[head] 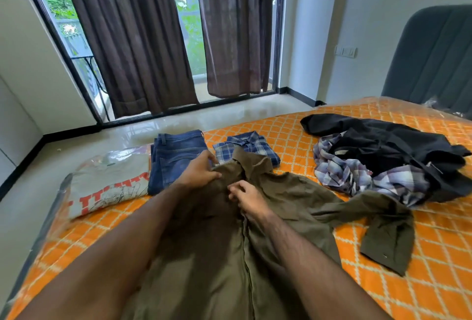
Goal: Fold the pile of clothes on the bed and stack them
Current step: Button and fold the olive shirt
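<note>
From the head view, the olive shirt [268, 192] lies lengthwise on the orange bed [434, 255], collar pointing away toward the folded jeans [173, 156], left hand [199, 174] gripping its collar area, right hand [245, 197] pinching the placket with curled fingers, no readable writing.

The orange-patterned bed [421, 281] carries folded jeans [176, 158], a grey tee [109, 181], an olive shirt [281, 204] and unfolded clothes [383, 163].

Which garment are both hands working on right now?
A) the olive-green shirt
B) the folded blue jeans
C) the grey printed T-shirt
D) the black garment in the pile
A: the left hand and right hand both rest on the olive-green shirt near its collar.
</note>
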